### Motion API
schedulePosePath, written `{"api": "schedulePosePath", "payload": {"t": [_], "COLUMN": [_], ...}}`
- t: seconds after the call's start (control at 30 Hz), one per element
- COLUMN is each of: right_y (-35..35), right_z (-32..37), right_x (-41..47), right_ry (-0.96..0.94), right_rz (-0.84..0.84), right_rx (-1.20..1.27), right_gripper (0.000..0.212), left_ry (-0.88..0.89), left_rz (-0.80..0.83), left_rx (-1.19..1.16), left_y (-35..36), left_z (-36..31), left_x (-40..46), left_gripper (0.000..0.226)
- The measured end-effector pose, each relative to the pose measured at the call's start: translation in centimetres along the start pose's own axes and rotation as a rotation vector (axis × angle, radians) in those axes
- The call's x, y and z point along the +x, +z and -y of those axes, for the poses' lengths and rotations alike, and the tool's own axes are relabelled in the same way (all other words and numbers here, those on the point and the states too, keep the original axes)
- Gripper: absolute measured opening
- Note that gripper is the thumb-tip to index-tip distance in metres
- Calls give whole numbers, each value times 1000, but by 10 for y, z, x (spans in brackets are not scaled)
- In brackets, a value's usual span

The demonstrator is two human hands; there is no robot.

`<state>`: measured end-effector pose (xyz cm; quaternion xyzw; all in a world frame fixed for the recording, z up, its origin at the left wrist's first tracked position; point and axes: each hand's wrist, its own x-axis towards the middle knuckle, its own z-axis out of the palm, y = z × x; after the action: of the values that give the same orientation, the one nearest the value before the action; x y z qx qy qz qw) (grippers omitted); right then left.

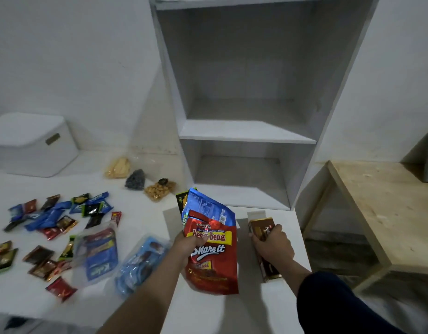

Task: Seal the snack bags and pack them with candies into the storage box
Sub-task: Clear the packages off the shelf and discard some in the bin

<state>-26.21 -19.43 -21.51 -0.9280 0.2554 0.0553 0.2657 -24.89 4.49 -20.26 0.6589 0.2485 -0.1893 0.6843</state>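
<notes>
Two hands work at lower centre: left hand (pixel 191 242) grips the red snack bag (pixel 214 256) with a blue bag (pixel 208 208) behind; right hand (pixel 273 244) clasps a brown box (pixel 261 229).

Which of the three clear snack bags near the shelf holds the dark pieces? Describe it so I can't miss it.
Start at the white shelf unit; three clear bags lie left of its base. The dark snack bag is the middle one, between the pale yellow chips bag and the golden nuts bag. It alone holds blackish pieces.
</notes>
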Motion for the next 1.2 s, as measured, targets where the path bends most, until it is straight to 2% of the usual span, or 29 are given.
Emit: {"api": "schedulePosePath", "payload": {"t": [0.2, 0.37, 0.53, 0.7, 0.87, 1.0, 1.2], "right_y": [6, 43, 101, 162, 220, 271, 347], "right_z": [58, 106, 146, 191, 234, 273, 347], "right_x": [-85, -195, -301, -392, -461, -502, -542], "right_ry": [-157, -323, -489, -678, -880, -980, -994], "right_rz": [-21, 109, 271, 417, 517, 632, 799], "right_rx": [91, 175, 215, 112, 96, 70, 79], "right_gripper": [75, 77, 75, 71, 68, 65, 66], "left_ry": [106, 138, 113, 87, 108, 65, -20], "left_rz": [-74, -297, -556, -690, -827, -959, -1067], "left_rx": [-171, -260, -371, -527, -674, -759, -824], "left_y": [-85, -193, -291, -369, -428, -479, -558], "left_z": [22, 74, 137, 191, 230, 256, 270], "left_x": [-83, -174, -261, -333, -372, -377, -364], "left_gripper": [48, 56, 48, 48, 40, 46, 58]}}
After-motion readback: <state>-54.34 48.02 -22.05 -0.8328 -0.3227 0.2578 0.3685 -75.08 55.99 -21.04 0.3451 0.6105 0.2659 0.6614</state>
